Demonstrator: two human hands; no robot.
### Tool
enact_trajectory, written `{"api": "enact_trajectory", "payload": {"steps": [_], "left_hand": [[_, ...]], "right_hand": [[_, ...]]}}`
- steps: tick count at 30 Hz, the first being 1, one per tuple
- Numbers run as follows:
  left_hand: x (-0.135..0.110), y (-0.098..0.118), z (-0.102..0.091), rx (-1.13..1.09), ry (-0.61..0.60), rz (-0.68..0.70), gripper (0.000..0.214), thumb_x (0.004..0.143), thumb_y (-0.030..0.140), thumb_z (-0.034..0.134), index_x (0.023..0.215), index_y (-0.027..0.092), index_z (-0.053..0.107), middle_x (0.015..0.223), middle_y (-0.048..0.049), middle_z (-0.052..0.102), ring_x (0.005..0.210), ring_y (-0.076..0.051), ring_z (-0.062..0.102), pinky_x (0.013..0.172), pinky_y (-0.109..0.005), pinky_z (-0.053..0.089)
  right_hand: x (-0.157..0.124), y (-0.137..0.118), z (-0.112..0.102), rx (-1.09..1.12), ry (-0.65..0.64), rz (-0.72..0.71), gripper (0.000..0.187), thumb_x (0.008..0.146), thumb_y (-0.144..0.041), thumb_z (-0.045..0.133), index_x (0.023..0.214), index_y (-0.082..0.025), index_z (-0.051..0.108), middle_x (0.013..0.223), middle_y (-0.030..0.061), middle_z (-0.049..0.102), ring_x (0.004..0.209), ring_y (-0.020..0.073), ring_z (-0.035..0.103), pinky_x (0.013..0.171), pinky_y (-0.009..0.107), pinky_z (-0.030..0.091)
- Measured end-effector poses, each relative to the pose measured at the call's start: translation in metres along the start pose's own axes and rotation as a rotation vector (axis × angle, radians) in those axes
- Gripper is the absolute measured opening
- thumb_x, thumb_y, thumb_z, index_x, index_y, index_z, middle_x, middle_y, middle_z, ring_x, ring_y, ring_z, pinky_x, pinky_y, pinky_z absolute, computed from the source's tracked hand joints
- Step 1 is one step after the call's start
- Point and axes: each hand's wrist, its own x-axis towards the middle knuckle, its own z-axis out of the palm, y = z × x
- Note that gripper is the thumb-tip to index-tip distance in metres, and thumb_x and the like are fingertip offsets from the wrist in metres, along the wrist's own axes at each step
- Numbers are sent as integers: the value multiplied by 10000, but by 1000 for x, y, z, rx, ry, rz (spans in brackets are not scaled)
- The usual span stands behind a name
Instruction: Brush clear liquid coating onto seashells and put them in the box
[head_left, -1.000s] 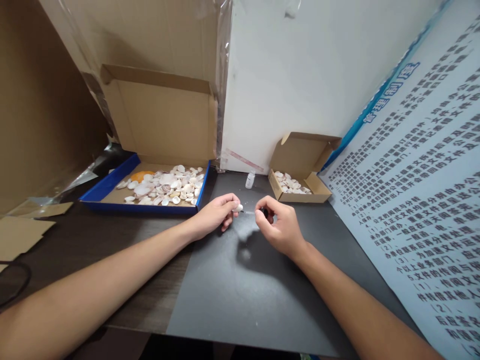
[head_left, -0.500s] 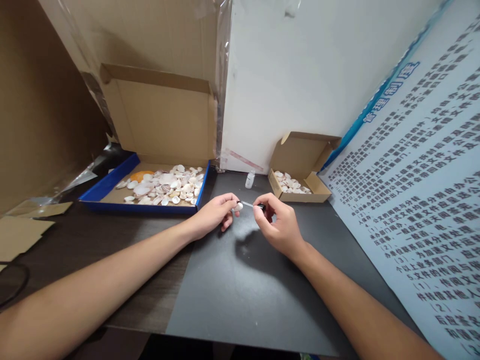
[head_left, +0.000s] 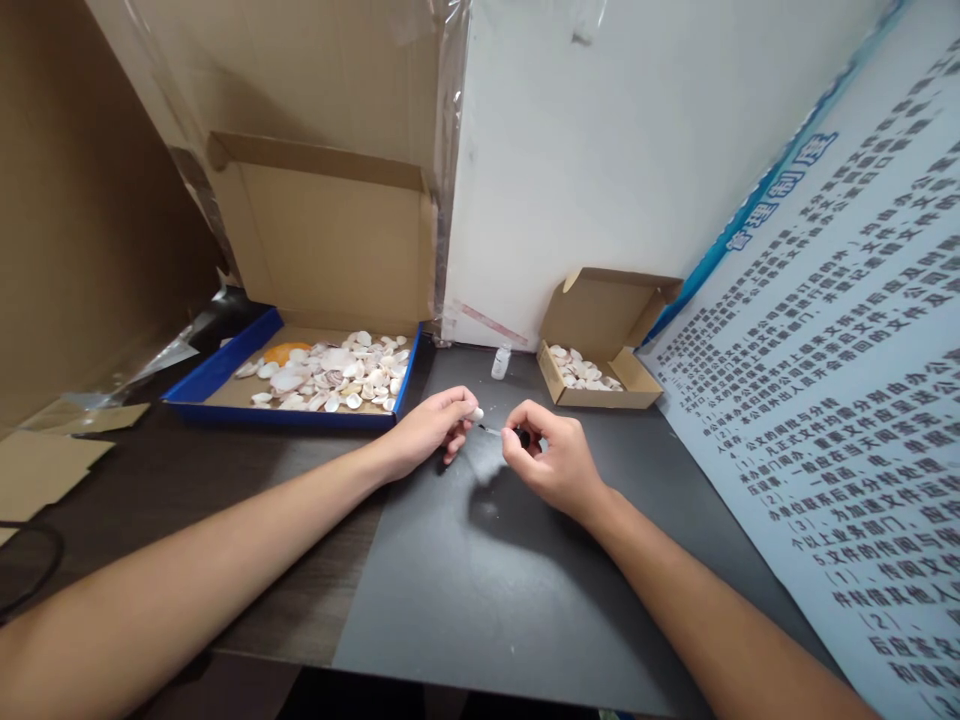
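Between thumb and fingers, my left hand pinches a small white seashell above the grey mat. My right hand is closed around the black cap of an applicator brush. Its thin stem points left, with the dark tip close to the lower edge of the shell; whether they touch I cannot tell. Behind both hands a small clear bottle with a printed label stands upright on the mat.
At the left, a blue-edged cardboard box with its lid up holds many loose shells. A smaller brown box at the right also holds shells. A white panel and a printed sheet stand behind and at the right.
The brush tip has moved down from the shell's upper side to its lower edge. My right hand has shifted slightly left and down.
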Motion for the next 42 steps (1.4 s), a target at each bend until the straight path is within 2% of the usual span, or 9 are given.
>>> {"api": "enact_trajectory", "payload": {"steps": [5,14,24,28,33,37,39,42], "left_hand": [[-1,2,1,-1,-2,6,146,835,286,513,748,199,434,616,69,431,395,-54,388,353,-169,343],[0,2,1,-25,-5,0,155,825,302,529,753,203,436,576,76,409,380,-59,368,347,-169,327],[-1,0,-1,-24,-5,13,159,850,297,516,759,193,439,620,62,448,401,-56,392,354,-172,338],[0,1,0,-5,4,18,139,848,281,507,761,194,442,624,62,451,399,-55,391,352,-172,334],[0,1,0,-9,4,24,141,849,292,510,769,197,444,626,66,445,396,-52,384,353,-172,335],[0,1,0,-9,3,16,151,848,299,519,771,199,436,614,70,431,400,-52,380,354,-167,331],[0,1,1,-8,5,15,139,845,289,514,774,200,434,608,72,426,399,-53,377,355,-165,329],[0,0,1,-10,4,26,132,848,292,512,788,201,438,626,72,436,400,-51,376,355,-165,331]], "right_hand": [[0,-2,-2,6,72,-4,98,827,-264,551,763,-190,559,547,-51,452,457,84,409,471,203,349],[0,1,1,35,51,-20,125,862,-312,570,865,-189,596,589,-39,498,492,94,442,496,206,389],[-1,-1,2,15,-8,-9,101,808,-241,558,719,-200,531,510,-69,407,436,76,381,457,199,328],[-1,-2,1,30,90,-18,95,827,-256,553,754,-195,552,558,-47,471,464,84,423,477,201,363],[0,0,1,50,35,7,97,822,-258,557,752,-192,551,532,-55,445,453,85,402,465,203,348],[0,2,1,54,71,12,118,807,-236,546,700,-192,524,524,-56,421,456,83,379,463,203,337],[0,3,1,58,93,10,110,818,-248,548,727,-188,543,540,-50,437,469,85,393,474,202,347],[0,4,1,66,57,18,105,837,-266,544,775,-182,565,554,-47,454,482,89,411,484,201,353]]}}
